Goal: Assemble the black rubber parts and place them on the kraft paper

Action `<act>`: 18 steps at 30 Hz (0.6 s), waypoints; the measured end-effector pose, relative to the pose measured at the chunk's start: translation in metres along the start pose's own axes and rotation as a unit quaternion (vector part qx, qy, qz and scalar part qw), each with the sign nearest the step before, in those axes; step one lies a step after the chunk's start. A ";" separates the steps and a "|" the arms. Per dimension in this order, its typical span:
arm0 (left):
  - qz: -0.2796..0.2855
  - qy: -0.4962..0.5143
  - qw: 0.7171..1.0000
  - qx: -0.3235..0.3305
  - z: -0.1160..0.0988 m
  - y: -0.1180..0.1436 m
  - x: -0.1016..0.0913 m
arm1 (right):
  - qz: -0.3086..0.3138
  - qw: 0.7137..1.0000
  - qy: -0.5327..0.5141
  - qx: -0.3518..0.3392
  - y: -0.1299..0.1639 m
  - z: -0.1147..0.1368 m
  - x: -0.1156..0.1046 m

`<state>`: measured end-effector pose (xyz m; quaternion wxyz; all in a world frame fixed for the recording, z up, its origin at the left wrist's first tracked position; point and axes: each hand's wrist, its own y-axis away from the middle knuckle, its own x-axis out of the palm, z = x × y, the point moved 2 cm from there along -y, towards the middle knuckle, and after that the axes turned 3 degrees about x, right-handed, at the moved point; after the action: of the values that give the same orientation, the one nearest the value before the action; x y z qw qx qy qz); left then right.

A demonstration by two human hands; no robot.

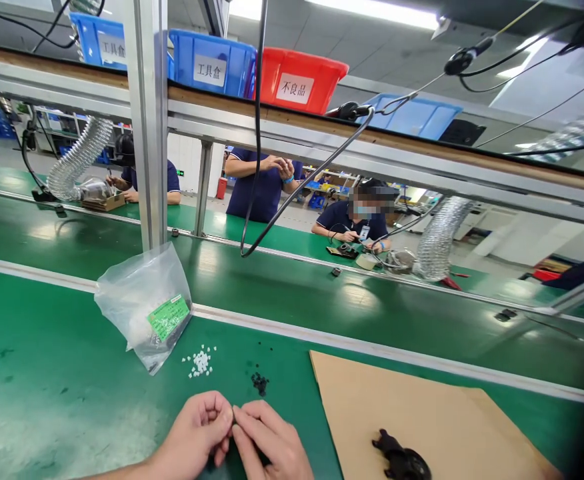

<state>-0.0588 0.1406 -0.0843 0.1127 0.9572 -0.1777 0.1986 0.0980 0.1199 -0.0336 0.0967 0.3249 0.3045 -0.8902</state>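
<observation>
My left hand (199,430) and my right hand (272,443) meet fingertip to fingertip low over the green bench mat (47,400). Their fingers are pinched together around something too small to make out. Just beyond them lie a small heap of tiny white parts (201,362) and a small heap of tiny black parts (260,383). A clear plastic bag (145,303) with a green label stands behind the white parts, leaning on an aluminium post. To the right, a black part (402,460) rests on a brown cardboard sheet (422,413).
A green conveyor belt (297,293) runs across beyond the bench. A black cable (292,193) hangs in a loop over it. Blue bins and a red bin (299,79) sit on the overhead shelf. Other people work at the far side, beside silver ducts (439,233).
</observation>
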 end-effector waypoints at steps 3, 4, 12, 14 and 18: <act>0.001 0.007 1.000 -0.002 -0.002 0.001 0.002 | 0.004 0.998 -0.056 0.031 -0.002 0.000 -0.002; 0.003 0.008 1.000 0.000 -0.003 0.001 0.002 | -0.003 0.996 -0.075 0.044 -0.002 -0.001 -0.002; 0.009 -0.020 1.000 0.020 0.001 0.000 0.001 | 0.008 0.999 -0.044 0.023 -0.003 0.001 -0.006; 0.007 -0.038 0.999 0.026 0.000 0.001 0.000 | 0.026 0.999 -0.018 0.011 -0.002 0.003 -0.009; 0.030 -0.081 0.996 0.026 0.000 0.004 0.001 | 0.042 0.998 -0.031 0.016 -0.001 -0.001 -0.012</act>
<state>-0.0598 0.1372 -0.0831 0.0667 0.9670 -0.2097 0.1287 0.1076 0.1215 -0.0261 0.1383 0.3110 0.2726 -0.8999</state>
